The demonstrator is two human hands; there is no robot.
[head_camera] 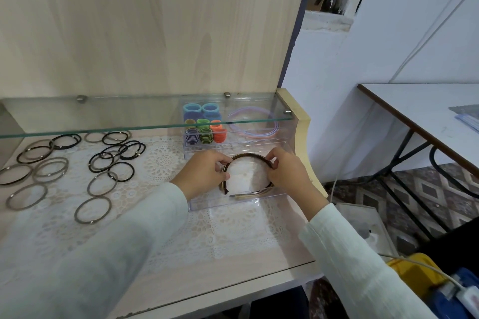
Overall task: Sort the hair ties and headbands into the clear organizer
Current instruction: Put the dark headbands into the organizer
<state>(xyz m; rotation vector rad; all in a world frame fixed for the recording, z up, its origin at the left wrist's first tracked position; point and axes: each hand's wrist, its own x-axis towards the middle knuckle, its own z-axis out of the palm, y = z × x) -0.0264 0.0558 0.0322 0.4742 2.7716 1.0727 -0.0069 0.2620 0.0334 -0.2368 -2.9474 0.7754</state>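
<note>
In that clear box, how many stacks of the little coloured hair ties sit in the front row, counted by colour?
purple-striped stack: 1
green-striped stack: 1
orange stack: 1
Total: 3

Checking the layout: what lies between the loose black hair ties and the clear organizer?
Only bare lace cover separates the black hair ties from the clear organizer, in the head view.

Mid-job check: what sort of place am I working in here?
Probably a home vanity or dressing unit: a wood-grain back panel with a glass shelf, a lace mat on the counter, and loose hair ties beside the clear organizer.
</note>
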